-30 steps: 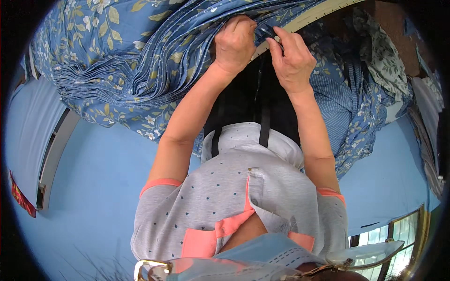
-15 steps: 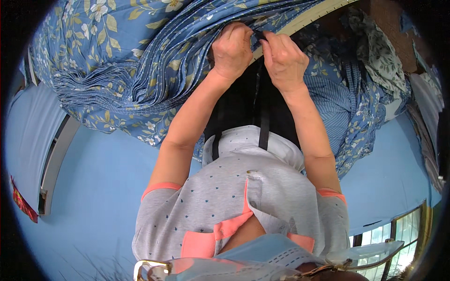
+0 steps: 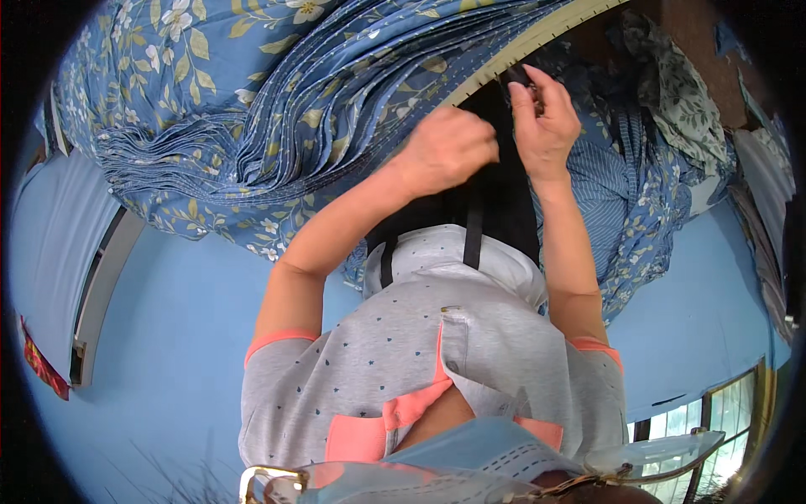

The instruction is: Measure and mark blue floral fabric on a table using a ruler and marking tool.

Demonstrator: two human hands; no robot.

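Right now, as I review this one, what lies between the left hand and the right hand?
In the head view, black cloth shows in the gap between the left hand and the right hand; the blue floral fabric does not cross it.

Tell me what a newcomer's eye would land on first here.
Probably the blue floral fabric, bunched in layered folds across the upper left. Next, the pale strip with tick marks, curving along its edge toward the top. Near the strip's lower end, the left hand is curled and slightly blurred, with the right hand apart from it on the right.
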